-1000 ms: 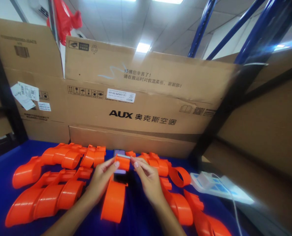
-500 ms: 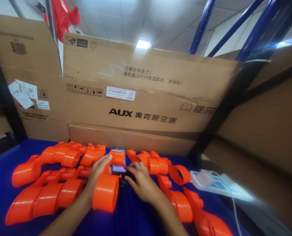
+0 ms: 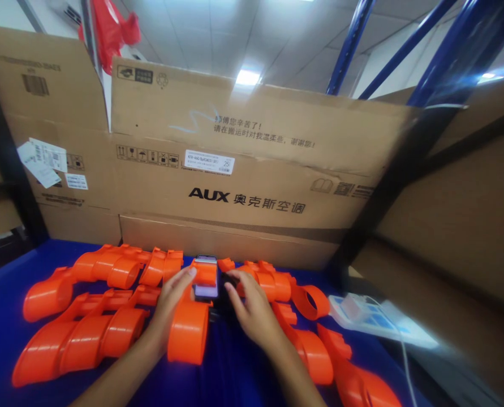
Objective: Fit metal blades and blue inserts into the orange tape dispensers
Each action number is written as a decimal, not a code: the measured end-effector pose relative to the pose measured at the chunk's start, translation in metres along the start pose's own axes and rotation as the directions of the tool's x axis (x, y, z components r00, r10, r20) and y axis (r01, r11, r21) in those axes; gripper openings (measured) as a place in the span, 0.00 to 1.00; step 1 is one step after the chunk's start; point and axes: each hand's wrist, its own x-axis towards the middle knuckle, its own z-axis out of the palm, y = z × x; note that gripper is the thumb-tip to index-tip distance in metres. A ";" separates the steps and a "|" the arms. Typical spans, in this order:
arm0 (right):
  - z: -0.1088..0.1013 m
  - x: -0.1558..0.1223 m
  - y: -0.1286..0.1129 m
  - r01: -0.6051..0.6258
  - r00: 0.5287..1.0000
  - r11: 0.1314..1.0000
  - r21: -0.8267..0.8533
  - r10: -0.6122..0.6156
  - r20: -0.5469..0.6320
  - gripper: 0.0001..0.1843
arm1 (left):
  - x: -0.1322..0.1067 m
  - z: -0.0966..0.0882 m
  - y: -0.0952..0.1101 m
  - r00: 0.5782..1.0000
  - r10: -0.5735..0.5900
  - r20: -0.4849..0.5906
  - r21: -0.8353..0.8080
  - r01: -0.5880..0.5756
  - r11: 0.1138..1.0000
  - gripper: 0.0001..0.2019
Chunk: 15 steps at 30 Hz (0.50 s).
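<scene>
My left hand point(image 3: 170, 305) is closed round an orange plastic piece with a wide ring point(image 3: 187, 334) at its near end and a flat clip-like part at its far end. My right hand point(image 3: 250, 310) has its fingers curled at a dark black object point(image 3: 225, 288) just right of that piece. The black object's kind is hard to make out, as the fingers partly cover it. Behind the orange piece lies a phone point(image 3: 206, 291) with a lit screen, partly hidden by the piece.
Several similar orange ringed pieces point(image 3: 82, 339) lie in rows on the blue cloth point(image 3: 1, 271) at left, with more point(image 3: 313, 353) at right. A cardboard box wall point(image 3: 252, 220) closes off the back. At far right sit a white power strip point(image 3: 362, 316) and its cable.
My right hand has drawn a little away from the phone, and its fingers now curl at the black object. My left hand and the orange piece have shifted slightly right.
</scene>
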 end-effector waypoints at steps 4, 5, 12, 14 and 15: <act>-0.002 0.000 -0.011 0.025 0.975 0.999 0.048 -0.014 -0.223 0.15 | -0.004 0.008 0.000 0.999 -0.008 0.033 0.032 0.007 0.999 0.22; -0.002 -0.001 -0.014 0.049 0.968 0.998 0.041 -0.037 -0.248 0.15 | -0.006 0.010 -0.001 0.998 -0.006 0.057 0.046 0.004 0.999 0.23; -0.001 -0.005 -0.029 0.169 0.959 0.985 0.040 -0.155 -0.237 0.18 | -0.016 0.017 -0.005 0.983 0.042 0.180 0.106 -0.062 0.992 0.22; 0.000 -0.005 -0.029 0.188 0.955 0.981 0.048 -0.171 -0.242 0.19 | -0.018 0.017 -0.005 0.984 0.039 0.172 0.110 -0.059 0.992 0.22; 0.000 -0.005 -0.028 0.194 0.953 0.980 0.053 -0.175 -0.246 0.19 | -0.018 0.018 -0.005 0.985 0.034 0.171 0.107 -0.053 0.993 0.22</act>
